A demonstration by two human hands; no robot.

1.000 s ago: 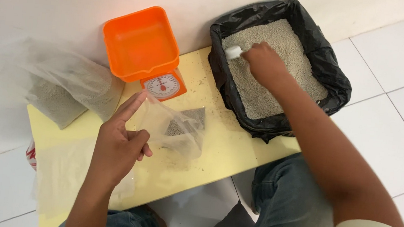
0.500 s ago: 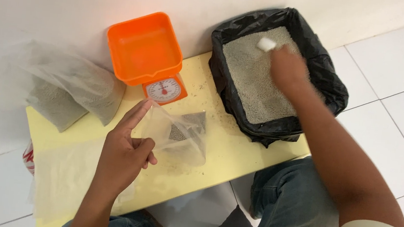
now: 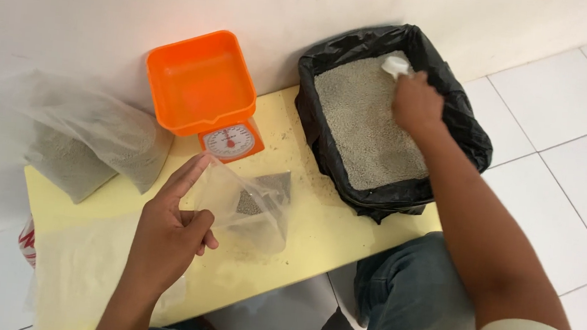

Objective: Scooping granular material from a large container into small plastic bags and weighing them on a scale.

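Holding a clear bag (image 3: 250,207) open by its mouth, the left hand (image 3: 168,235) pinches the thin film between thumb and fingers, forefinger stretched along the edge. A little grey grain already lies in the bag's far corner, just beyond the fingertips. The right hand (image 3: 417,105) is closed round a small white scoop (image 3: 395,66), its bowl at the far end of a black-lined bin (image 3: 456,112) full of the same grain (image 3: 366,118).

Judging by its look, the bag is limp and slippery and would sag shut once released, so the rim seems the place to grip it. The grain looks loose and pourable and likely to scatter; stray grains dot the tabletop between the hands. The scoop looks stiff and light.

An orange scale (image 3: 204,92) with an empty pan stands just beyond the left hand, and a filled bag (image 3: 87,145) slumps to that hand's left. Everything rests on a low yellow table (image 3: 315,235) against a white wall, over white floor tiles (image 3: 568,141) to the right of the right arm.
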